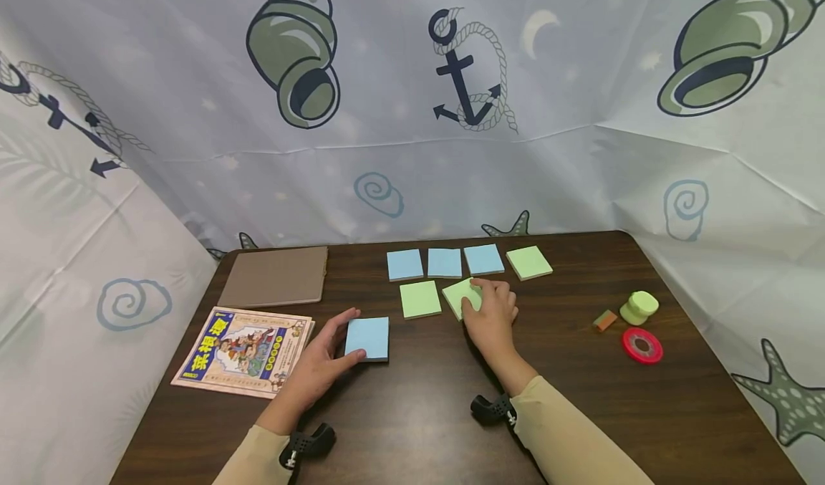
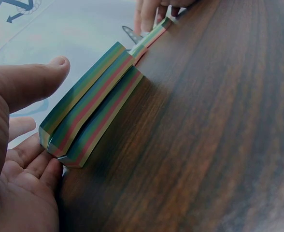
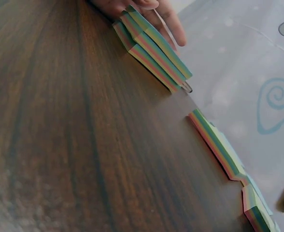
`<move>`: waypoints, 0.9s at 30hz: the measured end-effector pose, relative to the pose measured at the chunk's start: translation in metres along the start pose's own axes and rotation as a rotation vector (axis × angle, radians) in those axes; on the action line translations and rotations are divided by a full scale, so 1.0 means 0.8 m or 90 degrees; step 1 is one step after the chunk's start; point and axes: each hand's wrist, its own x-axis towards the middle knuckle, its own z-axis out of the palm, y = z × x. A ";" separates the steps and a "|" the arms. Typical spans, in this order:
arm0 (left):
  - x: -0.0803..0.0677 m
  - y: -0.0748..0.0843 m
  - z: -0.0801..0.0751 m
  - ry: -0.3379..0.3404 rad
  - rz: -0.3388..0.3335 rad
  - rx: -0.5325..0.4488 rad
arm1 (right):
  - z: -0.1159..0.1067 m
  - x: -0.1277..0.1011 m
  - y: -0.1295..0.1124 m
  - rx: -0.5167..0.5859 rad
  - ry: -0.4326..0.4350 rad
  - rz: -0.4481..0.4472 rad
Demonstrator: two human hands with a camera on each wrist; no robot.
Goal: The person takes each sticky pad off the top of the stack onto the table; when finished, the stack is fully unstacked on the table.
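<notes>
A loosely stacked pile of striped-edge sticky note pads with a blue top stands mid-table. My left hand is at its left side, the fingers touching one end; in the left wrist view the thumb looks apart from the pile. Farther right, my right hand pinches a green sticky note pad between thumb and fingers; the pad lies slightly turned. Beside it is another green pad. The right wrist view catches only a blurred bit of that hand at its edge.
Behind run three blue pads and a green pad. A brown notebook and an illustrated booklet lie left. To the right are a green-yellow jar, a small orange-and-green block and a red ring.
</notes>
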 end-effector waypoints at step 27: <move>0.002 -0.003 0.003 0.006 -0.004 0.003 | 0.074 -0.074 -0.077 0.490 -0.277 -0.060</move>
